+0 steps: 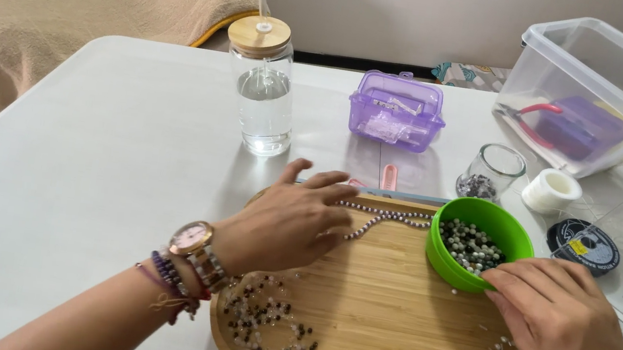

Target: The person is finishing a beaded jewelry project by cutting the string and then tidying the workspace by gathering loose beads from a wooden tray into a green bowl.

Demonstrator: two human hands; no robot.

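Beaded strand (391,215) stretched across wooden tray (388,324), beside bead-filled green bowl (446,259)

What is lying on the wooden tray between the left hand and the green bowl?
In the head view, a strand of strung beads runs across the tray from the left hand to the green bowl.

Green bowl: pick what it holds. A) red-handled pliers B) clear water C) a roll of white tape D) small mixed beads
D: the green bowl on the wooden tray is filled with small dark and pale beads, beside the right hand.
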